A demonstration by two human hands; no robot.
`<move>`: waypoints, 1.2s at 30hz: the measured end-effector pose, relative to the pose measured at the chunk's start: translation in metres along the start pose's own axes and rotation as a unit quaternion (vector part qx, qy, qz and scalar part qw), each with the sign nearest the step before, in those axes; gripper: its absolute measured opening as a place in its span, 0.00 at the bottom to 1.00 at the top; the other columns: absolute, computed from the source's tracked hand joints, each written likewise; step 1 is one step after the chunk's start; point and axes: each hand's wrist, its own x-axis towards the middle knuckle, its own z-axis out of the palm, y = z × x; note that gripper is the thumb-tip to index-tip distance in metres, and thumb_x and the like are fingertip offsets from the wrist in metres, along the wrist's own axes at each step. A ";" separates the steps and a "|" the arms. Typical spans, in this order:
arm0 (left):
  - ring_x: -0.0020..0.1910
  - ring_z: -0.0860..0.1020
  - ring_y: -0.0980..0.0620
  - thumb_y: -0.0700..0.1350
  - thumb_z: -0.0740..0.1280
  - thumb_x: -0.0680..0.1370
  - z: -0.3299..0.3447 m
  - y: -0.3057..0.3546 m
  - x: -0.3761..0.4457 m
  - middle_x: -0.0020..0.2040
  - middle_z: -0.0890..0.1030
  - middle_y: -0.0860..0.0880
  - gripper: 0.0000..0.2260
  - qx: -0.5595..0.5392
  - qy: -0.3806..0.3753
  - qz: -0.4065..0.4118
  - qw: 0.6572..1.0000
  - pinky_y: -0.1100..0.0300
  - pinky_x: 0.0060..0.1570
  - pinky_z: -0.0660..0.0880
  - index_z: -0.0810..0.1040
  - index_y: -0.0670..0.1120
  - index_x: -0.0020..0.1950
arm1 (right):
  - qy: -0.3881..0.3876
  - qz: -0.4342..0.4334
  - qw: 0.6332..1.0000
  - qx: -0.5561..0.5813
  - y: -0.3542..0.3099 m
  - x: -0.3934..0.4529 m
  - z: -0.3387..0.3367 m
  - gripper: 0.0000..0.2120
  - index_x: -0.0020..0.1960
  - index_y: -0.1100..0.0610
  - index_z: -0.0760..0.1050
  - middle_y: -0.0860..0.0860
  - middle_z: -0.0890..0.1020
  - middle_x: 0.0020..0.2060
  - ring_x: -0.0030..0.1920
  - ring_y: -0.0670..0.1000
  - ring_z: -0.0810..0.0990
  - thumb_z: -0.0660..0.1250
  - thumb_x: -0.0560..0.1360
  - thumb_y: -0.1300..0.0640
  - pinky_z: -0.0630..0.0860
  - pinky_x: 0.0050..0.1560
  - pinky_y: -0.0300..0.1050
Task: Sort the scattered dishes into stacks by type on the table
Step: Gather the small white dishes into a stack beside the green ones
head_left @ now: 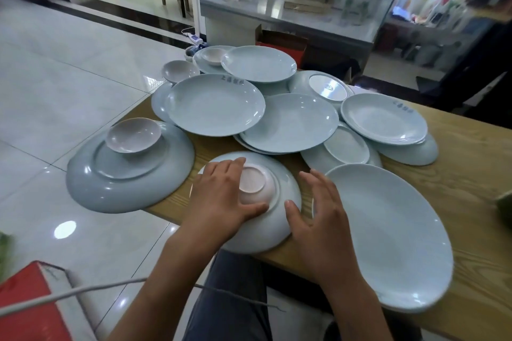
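My left hand [221, 196] grips a small pink bowl [253, 187], upside down on an overturned pale plate [285, 219] at the worktop's [471, 174] near edge. My right hand [318, 219] rests open, thumb touching that plate's rim. Far left, a large overturned plate [124, 183] carries an upright pink bowl [133, 134]. Behind, overlapping plates lie scattered. At right, one upright plate [388, 232].

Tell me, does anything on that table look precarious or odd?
Yes. The big upside-down plate at the left hangs well over the table edge, a pink bowl sitting on it. Several other plates lie face down too.
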 end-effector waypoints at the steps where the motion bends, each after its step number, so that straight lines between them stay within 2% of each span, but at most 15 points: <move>1: 0.68 0.67 0.48 0.65 0.73 0.64 0.001 0.000 0.000 0.68 0.72 0.50 0.43 -0.006 0.007 0.001 1.000 0.52 0.67 0.64 0.64 0.49 0.74 | 0.000 0.001 1.000 0.000 0.001 0.000 0.000 0.24 0.68 0.51 0.71 0.47 0.70 0.68 0.68 0.45 0.68 0.70 0.74 0.56 0.63 0.65 0.36; 5: 0.66 0.69 0.48 0.62 0.76 0.61 0.003 -0.003 -0.002 0.66 0.74 0.48 0.44 -0.047 0.031 0.005 0.998 0.52 0.66 0.67 0.66 0.48 0.72 | 0.002 -0.001 1.000 0.001 0.000 0.000 0.000 0.23 0.68 0.51 0.71 0.47 0.70 0.68 0.68 0.45 0.68 0.70 0.74 0.56 0.64 0.66 0.37; 9: 0.61 0.71 0.50 0.61 0.78 0.60 -0.002 0.002 -0.002 0.61 0.76 0.51 0.43 -0.088 0.071 0.018 0.993 0.58 0.58 0.69 0.66 0.50 0.70 | -0.002 -0.006 1.000 0.003 -0.003 0.000 -0.001 0.24 0.69 0.50 0.70 0.47 0.70 0.69 0.68 0.45 0.68 0.70 0.75 0.55 0.66 0.67 0.40; 11: 0.59 0.73 0.53 0.63 0.78 0.59 -0.005 0.010 -0.004 0.58 0.75 0.56 0.43 -0.159 0.088 0.009 0.983 0.58 0.56 0.71 0.64 0.54 0.69 | -0.004 -0.001 1.000 0.012 -0.004 -0.001 -0.003 0.24 0.70 0.50 0.69 0.46 0.70 0.69 0.69 0.44 0.67 0.70 0.75 0.55 0.66 0.68 0.40; 14: 0.58 0.75 0.57 0.65 0.77 0.59 -0.009 0.028 -0.006 0.58 0.76 0.59 0.43 -0.295 0.091 -0.018 0.951 0.55 0.54 0.77 0.64 0.56 0.69 | 0.007 0.008 0.999 0.041 -0.003 -0.003 -0.007 0.25 0.69 0.49 0.68 0.44 0.71 0.67 0.67 0.42 0.68 0.71 0.74 0.55 0.63 0.66 0.34; 16: 0.56 0.77 0.59 0.64 0.76 0.60 -0.012 0.043 -0.005 0.57 0.76 0.61 0.40 -0.378 0.062 -0.049 0.923 0.58 0.52 0.77 0.65 0.58 0.68 | 0.012 0.010 0.999 0.050 -0.001 -0.006 -0.011 0.26 0.69 0.46 0.67 0.43 0.72 0.67 0.66 0.41 0.69 0.72 0.74 0.53 0.64 0.65 0.33; 19: 0.55 0.78 0.58 0.67 0.74 0.62 -0.013 0.066 -0.001 0.59 0.78 0.57 0.37 -0.456 -0.012 -0.070 0.887 0.60 0.51 0.75 0.65 0.62 0.68 | 0.036 -0.007 0.996 0.080 0.002 -0.009 -0.018 0.25 0.68 0.43 0.68 0.39 0.74 0.65 0.64 0.39 0.71 0.71 0.73 0.48 0.69 0.65 0.35; 21: 0.55 0.79 0.57 0.68 0.72 0.63 -0.010 0.084 -0.001 0.58 0.79 0.57 0.35 -0.486 -0.051 -0.065 0.870 0.62 0.51 0.75 0.67 0.63 0.67 | 0.081 -0.029 0.992 0.088 0.004 -0.010 -0.025 0.23 0.66 0.43 0.69 0.39 0.75 0.63 0.64 0.39 0.72 0.70 0.73 0.47 0.70 0.64 0.35; 23: 0.52 0.81 0.57 0.67 0.72 0.64 -0.006 0.102 -0.001 0.55 0.80 0.57 0.32 -0.514 -0.071 -0.055 0.853 0.68 0.45 0.77 0.70 0.62 0.65 | 0.128 -0.047 0.988 0.079 0.008 -0.012 -0.033 0.21 0.66 0.45 0.72 0.42 0.76 0.63 0.64 0.40 0.73 0.68 0.74 0.46 0.72 0.64 0.37; 26: 0.49 0.81 0.58 0.65 0.70 0.63 0.001 0.125 -0.002 0.53 0.80 0.58 0.29 -0.537 -0.103 -0.041 0.836 0.66 0.44 0.78 0.72 0.62 0.63 | 0.170 -0.070 0.980 0.076 0.016 -0.016 -0.044 0.18 0.64 0.51 0.75 0.47 0.79 0.61 0.64 0.42 0.74 0.66 0.76 0.48 0.72 0.63 0.38; 29: 0.46 0.82 0.60 0.60 0.70 0.66 0.010 0.149 -0.003 0.49 0.83 0.56 0.25 -0.552 -0.138 -0.018 0.822 0.67 0.41 0.78 0.73 0.57 0.61 | 0.216 -0.083 0.969 0.088 0.026 -0.020 -0.056 0.14 0.61 0.51 0.76 0.46 0.80 0.58 0.61 0.43 0.76 0.67 0.76 0.52 0.74 0.60 0.37; 32: 0.46 0.83 0.58 0.60 0.69 0.67 0.021 0.174 -0.001 0.46 0.84 0.55 0.25 -0.537 -0.168 0.013 0.827 0.63 0.45 0.79 0.74 0.53 0.61 | 0.265 -0.055 0.958 0.093 0.041 -0.026 -0.070 0.11 0.59 0.48 0.76 0.43 0.81 0.54 0.57 0.43 0.78 0.68 0.77 0.56 0.75 0.56 0.37; 34: 0.49 0.82 0.57 0.65 0.67 0.67 0.029 0.188 0.003 0.48 0.84 0.56 0.26 -0.499 -0.196 0.044 0.843 0.58 0.51 0.78 0.73 0.53 0.61 | 0.276 0.003 0.953 0.122 0.048 -0.030 -0.081 0.09 0.58 0.49 0.78 0.44 0.82 0.54 0.55 0.42 0.78 0.66 0.78 0.53 0.75 0.54 0.35; 36: 0.53 0.80 0.59 0.67 0.61 0.70 0.036 0.204 0.006 0.54 0.81 0.59 0.27 -0.411 -0.212 0.111 0.880 0.65 0.50 0.76 0.72 0.54 0.63 | 0.295 0.060 0.943 0.140 0.057 -0.036 -0.094 0.11 0.58 0.52 0.79 0.45 0.82 0.53 0.53 0.41 0.78 0.65 0.79 0.50 0.73 0.48 0.28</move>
